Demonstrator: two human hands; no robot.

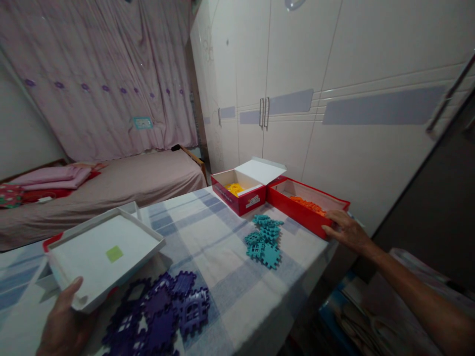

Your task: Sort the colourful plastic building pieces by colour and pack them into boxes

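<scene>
At the lower left, my left hand (65, 324) grips the near corner of a shallow white box lid (96, 252), thumb over its rim and fingers below. The lid lies inside-up and tilted, with a light green square (114, 254) in it. Part of another white box (48, 279) shows beneath. On the right, my right hand (347, 230) pinches the near end of a long red box (297, 210), which holds orange pieces (308, 204). Purple interlocking plastic tiles (159, 311) lie beside the lid. Teal tiles (265, 242) are heaped near the red box.
A red box with a raised white flap (237, 193) stands at the table's far end, with yellow pieces (235, 189) inside. A checked cloth (222, 257) covers the table. White wardrobe doors (289, 64) rise behind, and a bed (148, 173) is at the back left.
</scene>
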